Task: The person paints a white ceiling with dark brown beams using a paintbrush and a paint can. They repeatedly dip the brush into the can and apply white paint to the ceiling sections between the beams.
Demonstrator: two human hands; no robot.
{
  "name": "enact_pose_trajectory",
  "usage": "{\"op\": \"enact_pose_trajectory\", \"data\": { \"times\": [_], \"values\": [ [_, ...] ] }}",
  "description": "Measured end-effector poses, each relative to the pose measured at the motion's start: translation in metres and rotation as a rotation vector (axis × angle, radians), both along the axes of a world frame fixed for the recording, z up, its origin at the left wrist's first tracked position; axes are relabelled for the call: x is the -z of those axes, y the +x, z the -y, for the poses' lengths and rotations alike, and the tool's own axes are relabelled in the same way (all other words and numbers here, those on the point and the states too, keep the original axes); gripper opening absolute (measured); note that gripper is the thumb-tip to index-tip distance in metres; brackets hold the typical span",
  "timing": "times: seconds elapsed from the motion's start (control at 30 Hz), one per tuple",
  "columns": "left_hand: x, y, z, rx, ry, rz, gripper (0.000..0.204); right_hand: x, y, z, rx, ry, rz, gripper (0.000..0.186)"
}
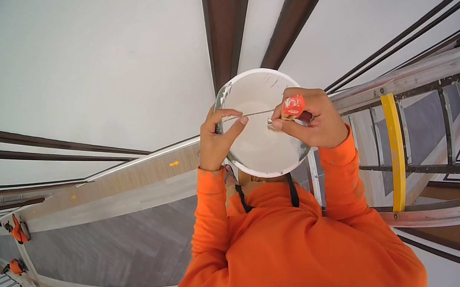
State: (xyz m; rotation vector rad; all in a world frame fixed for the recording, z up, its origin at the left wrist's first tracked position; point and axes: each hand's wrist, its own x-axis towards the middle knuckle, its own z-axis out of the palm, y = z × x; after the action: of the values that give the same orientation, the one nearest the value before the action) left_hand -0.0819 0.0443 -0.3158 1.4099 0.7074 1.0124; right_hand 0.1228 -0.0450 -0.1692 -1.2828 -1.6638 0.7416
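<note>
A round bucket point(270, 164) with a white rim is in front of my chest, white inside, with whitish smears along its wall. My right hand point(318, 119) is closed around a tool with a red-orange handle end point(293, 106), which is smeared with white. A small metallic piece point(271, 124) shows by its thumb. A thin grey strip point(261, 112) runs across the bucket's opening toward the right hand; whether it is a wire or a blade seen edge-on, I cannot tell. Over the left rim, my left hand point(218, 139) pinches this strip between thumb and fingers. What supports the bucket is hidden.
White wall panels point(87, 64) with dark brown trim point(229, 14) rise ahead. To my right is a metal frame with rungs point(448, 123) and a yellow bar point(394, 151). Grey herringbone flooring point(119, 249) lies lower on the left, beside a wood-toned strip point(126, 183). Small orange shapes point(19, 230) appear far left.
</note>
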Motion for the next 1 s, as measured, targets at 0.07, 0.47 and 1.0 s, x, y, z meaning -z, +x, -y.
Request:
{"op": "enact_pose_trajectory", "data": {
  "times": [0.07, 0.47, 1.0],
  "values": [
    [-0.005, -0.001, 0.006, -0.013, -0.120, 0.056, 0.020, 0.004, -0.002, 0.001, 0.002, 0.001, -0.049, 0.006],
    [0.005, -0.023, 0.047, -0.409, -0.198, 0.069, 0.047, 0.013, -0.004, 0.007, 0.072, 0.133, 0.221, 0.016],
    [-0.027, -0.038, 0.072, -0.625, -0.179, 0.196, 0.049, 0.081, -0.046, -0.008, -0.064, -0.299, 0.098, 0.020]
  ]
}}
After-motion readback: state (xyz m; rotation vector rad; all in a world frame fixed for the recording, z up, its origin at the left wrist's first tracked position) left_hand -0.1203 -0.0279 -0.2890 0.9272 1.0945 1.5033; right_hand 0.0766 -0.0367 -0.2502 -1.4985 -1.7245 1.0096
